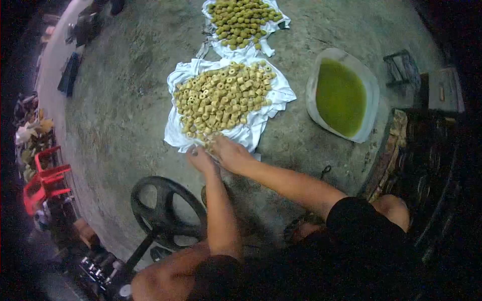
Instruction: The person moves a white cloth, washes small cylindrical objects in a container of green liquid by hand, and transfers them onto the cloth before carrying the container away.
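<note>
My left hand (202,159) is at the near edge of a white cloth (174,131) on the concrete floor, its fingers curled in. Close beside it, my right hand (231,153) reaches over the same edge with bent fingers, next to the nearest pieces. What either hand holds is too small and blurred to make out. On the cloth lies a heap of short, pale yellow cylinders (221,98), many with a round hole through the middle.
Beyond, a second white cloth (271,50) carries round greenish balls (241,20). A translucent tub (370,90) of green liquid (341,98) stands at the right. A black steering-wheel-shaped object (168,210) is near my left arm. Red plastic chairs (47,178) stand far left.
</note>
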A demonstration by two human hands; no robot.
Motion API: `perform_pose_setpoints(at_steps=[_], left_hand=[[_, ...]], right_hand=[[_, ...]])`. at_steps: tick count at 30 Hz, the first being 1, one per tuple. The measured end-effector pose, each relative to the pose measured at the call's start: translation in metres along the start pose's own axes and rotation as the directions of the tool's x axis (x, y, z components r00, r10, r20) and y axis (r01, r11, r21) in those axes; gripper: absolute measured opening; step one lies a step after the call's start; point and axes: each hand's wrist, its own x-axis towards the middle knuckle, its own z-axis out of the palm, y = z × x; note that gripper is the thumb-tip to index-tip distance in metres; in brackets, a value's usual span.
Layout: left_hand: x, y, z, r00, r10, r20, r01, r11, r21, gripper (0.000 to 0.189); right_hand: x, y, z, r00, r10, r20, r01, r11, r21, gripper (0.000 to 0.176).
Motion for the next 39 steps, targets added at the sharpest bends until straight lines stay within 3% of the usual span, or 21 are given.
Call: perform_pose_setpoints(at_steps=[3,5,7,8,9,11,12,14,16,17,18,19,20,21,22,24,27,29,33,35,39], left_hand=[[-0.019,0.028,0.001,0.973,0.159,0.17,-0.196,0.952,0.233,0.033],[-0.012,0.022,0.0,0.962,0.201,0.186,-0.257,0.896,0.363,0.029],[0.025,-0.01,-0.008,0.932,0.293,0.215,-0.354,0.867,0.35,0.029],[0.013,0.005,-0.005,0.914,0.346,0.212,-0.406,0.795,0.451,0.03],[0.0,0.021,-0.003,0.891,0.403,0.211,-0.449,0.707,0.545,0.032],[-0.009,0.031,-0.001,0.927,0.318,0.198,-0.374,0.752,0.544,0.035],[-0.013,0.038,-0.003,0.944,0.271,0.19,-0.331,0.764,0.555,0.036],[-0.034,0.059,0.006,0.934,0.326,0.145,-0.339,0.687,0.642,0.035],[-0.035,0.063,0.007,0.836,0.514,0.193,-0.498,0.562,0.66,0.033],[0.014,0.017,0.016,0.677,0.671,0.303,-0.684,0.421,0.595,0.033],[-0.03,0.052,0.037,0.72,0.643,0.26,-0.681,0.583,0.444,0.033],[-0.077,0.091,0.058,0.761,0.612,0.216,-0.649,0.713,0.266,0.033],[-0.099,0.105,0.073,0.686,0.654,0.318,-0.727,0.622,0.291,0.032],[-0.112,0.105,0.094,0.725,0.579,0.373,-0.681,0.684,0.261,0.032],[-0.14,0.122,0.106,0.73,0.429,0.531,-0.6,0.775,0.199,0.029],[-0.155,0.109,0.134,0.528,0.456,0.717,-0.692,0.72,0.052,0.03],[-0.174,0.102,0.16,0.378,0.441,0.814,-0.772,0.635,0.014,0.033],[-0.195,0.111,0.17,0.529,0.231,0.817,-0.558,0.82,0.129,0.035],[-0.195,0.096,0.162,0.389,0.121,0.913,-0.688,0.697,0.201,0.044],[-0.196,0.09,0.193,0.383,0.121,0.916,-0.632,0.757,0.164,0.045],[-0.2,0.095,0.209,0.394,0.08,0.916,-0.606,0.771,0.194,0.046]], right_hand=[[-0.02,0.012,-0.013,0.995,-0.099,-0.002,0.099,0.995,0.032,0.036],[-0.029,0.025,-0.001,0.993,-0.112,-0.035,0.116,0.986,0.117,0.033],[-0.031,0.046,0.034,0.95,-0.249,-0.19,0.219,0.961,-0.169,0.03],[-0.029,0.053,0.04,0.915,-0.329,-0.234,0.25,0.917,-0.313,0.029],[-0.026,0.046,0.024,0.946,-0.298,-0.131,0.25,0.922,-0.294,0.028],[-0.018,0.024,-0.028,0.967,-0.242,0.086,0.256,0.932,-0.257,0.025],[-0.012,0.022,-0.038,0.972,-0.227,-0.061,0.223,0.973,-0.067,0.022],[0.007,-0.004,-0.123,0.977,-0.074,0.202,0.073,0.997,0.011,0.02],[0.052,0.022,-0.146,0.992,-0.12,0.043,0.121,0.993,-0.015,0.024],[0.06,0.024,-0.185,0.997,-0.062,0.04,0.067,0.986,-0.152,0.026],[0.076,0.042,-0.206,0.992,-0.103,-0.077,0.082,0.97,-0.231,0.025],[0.088,0.054,-0.237,0.989,-0.111,-0.099,0.072,0.94,-0.333,0.022],[0.074,0.054,-0.281,0.997,-0.025,-0.074,-0.005,0.924,-0.382,0.023],[0.039,0.038,-0.325,0.99,0.087,-0.113,-0.125,0.91,-0.396,0.025],[0.026,0.063,-0.339,0.97,0.037,-0.24,-0.133,0.908,-0.397,0.028],[0.0,0.09,-0.376,0.954,0.236,-0.183,-0.298,0.783,-0.546,0.028],[-0.032,0.13,-0.387,0.91,0.305,-0.282,-0.412,0.749,-0.519,0.029],[-0.038,0.141,-0.383,0.887,0.259,-0.382,-0.422,0.792,-0.442,0.029],[-0.049,0.16,-0.352,0.84,0.183,-0.511,-0.358,0.894,-0.269,0.029],[-0.045,0.16,-0.366,0.83,0.091,-0.551,-0.323,0.883,-0.34,0.029],[-0.049,0.16,-0.354,0.814,0.052,-0.578,-0.278,0.91,-0.309,0.03]])
